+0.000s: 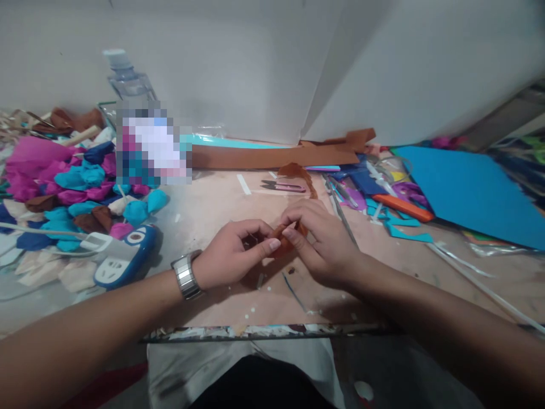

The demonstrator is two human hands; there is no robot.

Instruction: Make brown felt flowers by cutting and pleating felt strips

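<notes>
Bare forearms cross the near edge of the bench, where the left hand and right hand, close together above its middle, both pinch brown paper that uneven pulling could tear or a slack grip let unfold.

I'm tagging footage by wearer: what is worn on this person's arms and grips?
The left forearm wears a silver-coloured metal link band, probably a watch's; no dial shows. The right forearm is bare. No sleeves show, and the left grip and right grip are gloveless.
</notes>
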